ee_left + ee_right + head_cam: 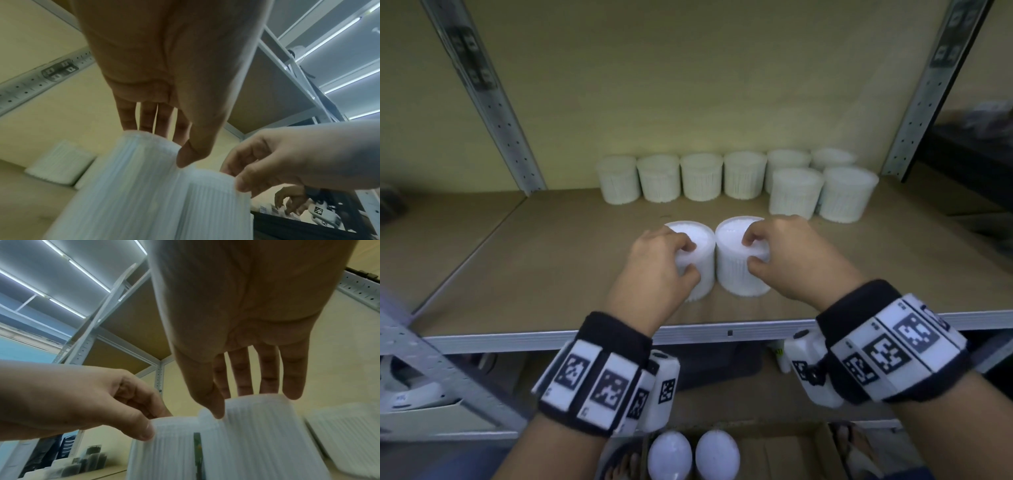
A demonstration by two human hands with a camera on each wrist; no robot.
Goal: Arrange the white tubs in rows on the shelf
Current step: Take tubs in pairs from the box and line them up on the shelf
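Note:
Two white tubs stand side by side near the front of the brown shelf (558, 274). My left hand (664, 260) grips the left tub (700, 267) by its top, fingers over the lid and thumb on the side. My right hand (774, 253) grips the right tub (736, 270) the same way. In the left wrist view the left hand (176, 146) curls over its tub (131, 186). In the right wrist view the right hand (246, 395) holds its tub (263, 434). Against the back wall stands a row of several tubs (702, 176), with two more (822, 193) in front at the right.
Grey perforated uprights (493, 102) flank the shelf at both sides. A metal lip (722, 334) edges the front. Below, a cardboard box (774, 455) holds two more white tubs (693, 455). Bare shelf board lies to the left of the held tubs.

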